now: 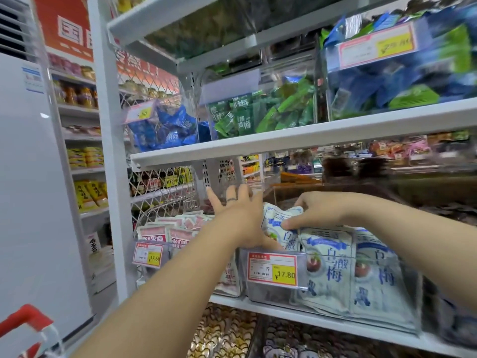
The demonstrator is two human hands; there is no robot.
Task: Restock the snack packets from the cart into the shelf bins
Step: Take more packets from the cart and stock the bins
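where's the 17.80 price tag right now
Head view, lower centre: the 17.80 price tag is on the front of the clear bin holding white-and-blue packets, just below the left hand and to the right of the 17.60 tag.

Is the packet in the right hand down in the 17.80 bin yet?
Not yet: the white packet pokes above the bin, pinched by the right hand; the left hand is open beside it.

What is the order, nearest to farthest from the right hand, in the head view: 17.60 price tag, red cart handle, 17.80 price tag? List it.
1. 17.80 price tag: just below the right hand, slightly left of it.
2. 17.60 price tag: well to the left, beyond the left forearm.
3. red cart handle: bottom left corner.
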